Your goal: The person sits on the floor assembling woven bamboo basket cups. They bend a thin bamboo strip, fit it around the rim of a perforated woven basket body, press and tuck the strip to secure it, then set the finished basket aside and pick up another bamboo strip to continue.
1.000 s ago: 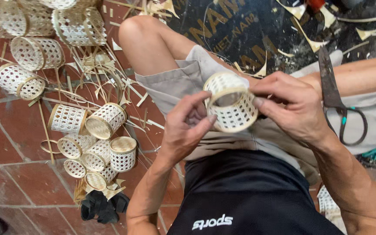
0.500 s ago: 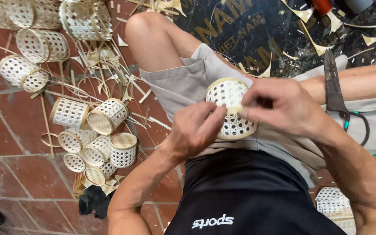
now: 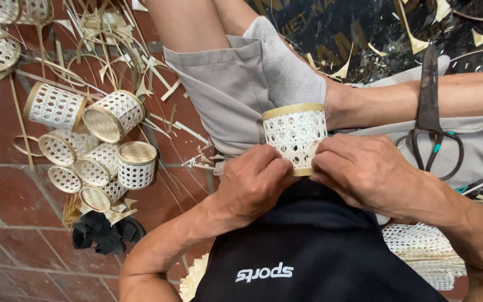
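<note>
Gripping the small woven basket (image 3: 295, 137) from both sides, I have it over my lap, just in front of my dark shirt and above the grey shorts (image 3: 227, 89). My left hand (image 3: 252, 182) is clenched on its lower left edge, fingers curled under the near rim, and my right hand (image 3: 367, 170) pinches the lower right edge the same way, so the two hands meet at the near end of the cylinder. The basket is a short open-weave tube, white lattice with a tan band at the far rim and another at the near rim where my fingertips press. Its long axis runs near to far, away from my body, with the far rim pointing toward my knees. Both hands touch it, neither nearer than the other, though the right covers a little more of the rim. To the right, on my thigh, lies a pair of dark scissors (image 3: 430, 112), blades pointing far, well apart from my right hand. To the left, on the red brick floor (image 3: 6, 196), is a cluster of finished baskets (image 3: 99, 148) lying on their sides or standing, among loose bamboo strips (image 3: 112, 50). A black bundle of cloth (image 3: 101, 232) sits near them. More white lattice sheet (image 3: 420, 249) shows at the near right, below my right forearm.
</note>
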A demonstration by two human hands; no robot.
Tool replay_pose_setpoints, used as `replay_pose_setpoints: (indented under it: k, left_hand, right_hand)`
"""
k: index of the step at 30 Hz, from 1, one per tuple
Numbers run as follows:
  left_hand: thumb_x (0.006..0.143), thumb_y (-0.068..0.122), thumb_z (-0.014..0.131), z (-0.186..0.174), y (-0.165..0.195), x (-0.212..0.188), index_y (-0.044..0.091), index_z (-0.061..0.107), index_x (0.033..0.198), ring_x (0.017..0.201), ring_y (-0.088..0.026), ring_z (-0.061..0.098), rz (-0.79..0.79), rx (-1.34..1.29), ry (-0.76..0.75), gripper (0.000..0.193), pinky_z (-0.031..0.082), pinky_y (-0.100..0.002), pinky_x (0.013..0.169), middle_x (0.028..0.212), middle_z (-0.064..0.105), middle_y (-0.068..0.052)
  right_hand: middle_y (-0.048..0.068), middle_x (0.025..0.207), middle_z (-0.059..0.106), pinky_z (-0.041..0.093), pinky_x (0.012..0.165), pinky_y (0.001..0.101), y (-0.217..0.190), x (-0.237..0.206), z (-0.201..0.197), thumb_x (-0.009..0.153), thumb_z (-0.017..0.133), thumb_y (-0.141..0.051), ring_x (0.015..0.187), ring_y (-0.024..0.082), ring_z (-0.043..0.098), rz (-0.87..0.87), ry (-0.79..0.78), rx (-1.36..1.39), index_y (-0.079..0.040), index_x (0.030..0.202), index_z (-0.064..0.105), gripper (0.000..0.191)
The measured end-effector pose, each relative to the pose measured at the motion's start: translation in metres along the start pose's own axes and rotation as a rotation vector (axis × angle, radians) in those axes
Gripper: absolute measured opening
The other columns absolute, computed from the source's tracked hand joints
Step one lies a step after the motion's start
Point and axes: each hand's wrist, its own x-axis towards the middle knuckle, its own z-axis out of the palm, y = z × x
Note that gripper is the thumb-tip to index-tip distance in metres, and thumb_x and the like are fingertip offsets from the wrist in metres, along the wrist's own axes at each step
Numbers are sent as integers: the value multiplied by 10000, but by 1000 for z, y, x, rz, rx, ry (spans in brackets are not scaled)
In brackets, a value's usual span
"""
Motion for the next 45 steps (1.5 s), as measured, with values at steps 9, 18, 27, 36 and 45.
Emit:
replay_pose_setpoints:
  k: [9,18,27,36,45]
  left_hand:
    - [885,-14,732,-29,-33,27,90,677,1295,787,-219,630,-79,-99,110,426,531,-357,695,922,589,-96]
    - [934,58,721,-38,-63,49,64,658,1271,700,-280,640,-68,240,97,342,516,-384,612,868,589,-96]
    - [950,93,693,-41,-73,62,59,635,1101,702,-258,652,97,360,28,166,496,-397,592,822,564,-76]
    - [932,75,834,-40,-62,67,64,695,1254,698,-98,598,-216,-238,172,351,509,-244,644,894,551,-24]
    - [918,7,754,-40,-78,37,-2,609,1400,799,-19,631,-554,-745,107,504,535,-171,692,1004,537,17]
  right_hand:
    - [147,896,691,537,634,344,25,13,11,860,801,-56,741,248,703,218,370,89,35,1040,657,249]
    - [116,814,643,507,605,364,39,62,8,879,738,-19,679,249,648,161,393,-59,0,1048,715,172]
    - [99,775,644,498,558,379,37,73,-2,883,801,-85,675,263,660,60,244,-308,-36,994,745,134]
    - [84,1010,718,545,746,240,62,38,-2,1004,728,-54,873,100,674,352,428,354,33,1197,710,212]
    - [30,948,644,497,696,208,63,50,12,924,780,-61,823,55,592,345,437,605,45,1196,702,303]
